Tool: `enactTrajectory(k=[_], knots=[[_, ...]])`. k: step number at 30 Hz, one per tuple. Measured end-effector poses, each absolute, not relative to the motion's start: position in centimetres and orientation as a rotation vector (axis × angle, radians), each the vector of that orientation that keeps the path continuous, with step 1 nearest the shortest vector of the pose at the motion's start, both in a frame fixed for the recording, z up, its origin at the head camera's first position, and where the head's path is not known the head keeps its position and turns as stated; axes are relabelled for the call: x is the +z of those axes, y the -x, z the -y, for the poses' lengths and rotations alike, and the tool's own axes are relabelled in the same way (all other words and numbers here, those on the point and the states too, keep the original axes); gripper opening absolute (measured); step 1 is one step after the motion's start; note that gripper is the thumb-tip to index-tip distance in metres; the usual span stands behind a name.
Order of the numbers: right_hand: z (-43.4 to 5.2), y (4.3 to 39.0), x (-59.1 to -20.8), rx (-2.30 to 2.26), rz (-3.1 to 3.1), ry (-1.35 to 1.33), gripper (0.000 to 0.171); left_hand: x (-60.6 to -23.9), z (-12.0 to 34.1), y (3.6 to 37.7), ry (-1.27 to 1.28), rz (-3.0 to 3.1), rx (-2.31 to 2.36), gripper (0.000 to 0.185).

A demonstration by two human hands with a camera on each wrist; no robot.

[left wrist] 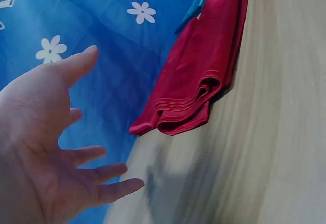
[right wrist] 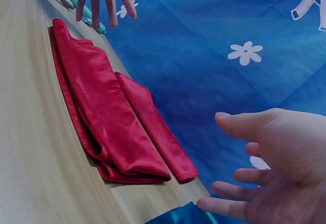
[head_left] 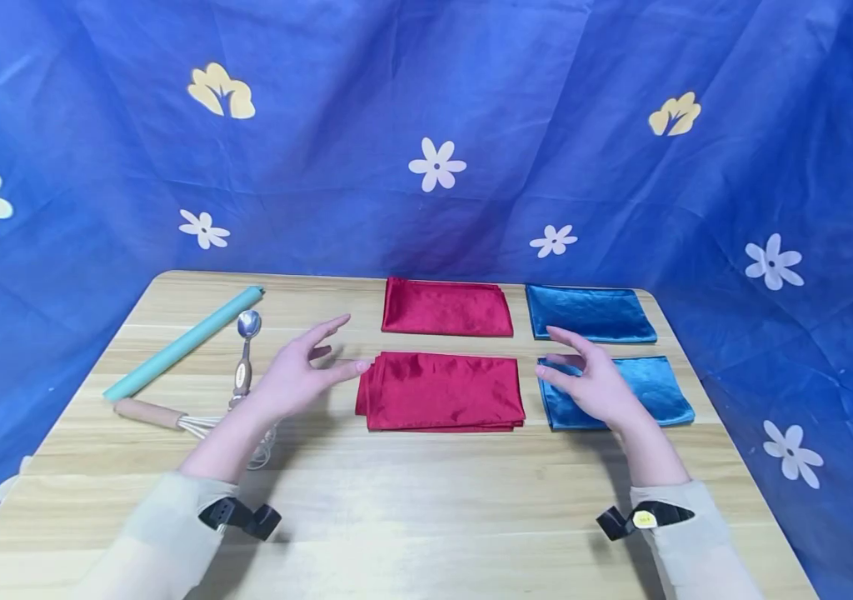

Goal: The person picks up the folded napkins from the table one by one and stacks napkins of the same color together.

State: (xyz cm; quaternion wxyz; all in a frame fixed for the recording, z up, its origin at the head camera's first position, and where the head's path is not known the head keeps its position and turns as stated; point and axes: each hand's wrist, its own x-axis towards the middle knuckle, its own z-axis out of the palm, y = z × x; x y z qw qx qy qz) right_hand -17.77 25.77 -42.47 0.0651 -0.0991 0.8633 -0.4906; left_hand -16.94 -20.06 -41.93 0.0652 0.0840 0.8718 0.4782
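Wooden table (head_left: 411, 492), blue flowered backdrop | near red cloth (head_left: 441, 390) lies folded between my hands — soft, slippery, best pinched at its side edges | left hand (head_left: 299, 375) and right hand (head_left: 595, 383) spread, holding nothing.

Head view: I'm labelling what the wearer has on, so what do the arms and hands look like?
Both forearms wear pale beige long sleeves pushed back from the wrists. Each wrist carries a black clip-like strap mount: the left one plain, the right one with a small yellow round sticker. The left hand and right hand are bare, no gloves or rings visible.
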Motion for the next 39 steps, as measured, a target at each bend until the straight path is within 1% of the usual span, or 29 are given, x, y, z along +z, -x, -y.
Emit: enactTrajectory(k=[5,9,17,20,24,28,39], knots=[[-25.4,18.0,-43.4,-1.535,-2.496,0.214,0.071,-42.5,20.0,17.1,-0.232,-2.510,1.557,0.089],[-25.0,18.2,-43.8,-1.552,-2.446,0.166,0.071,-42.9,19.9,17.1,-0.195,-2.440,1.604,0.088],[-24.3,18.5,-44.9,-1.580,-2.359,0.124,0.071,-43.7,19.4,17.4,-0.099,-2.343,1.626,0.091],[-24.1,18.5,-45.3,-1.587,-2.342,0.127,0.074,-44.0,19.2,17.5,-0.082,-2.340,1.624,0.089],[-23.9,18.5,-45.7,-1.611,-2.311,0.125,0.076,-44.2,18.8,17.5,-0.067,-2.348,1.605,0.085],[-23.5,18.5,-46.0,-1.628,-2.295,0.109,0.074,-44.3,18.6,17.6,-0.043,-2.350,1.594,0.079],[-22.4,18.9,-46.6,-1.555,-2.344,-0.003,0.077,-45.3,17.8,18.3,-0.042,-2.452,1.501,0.061]])
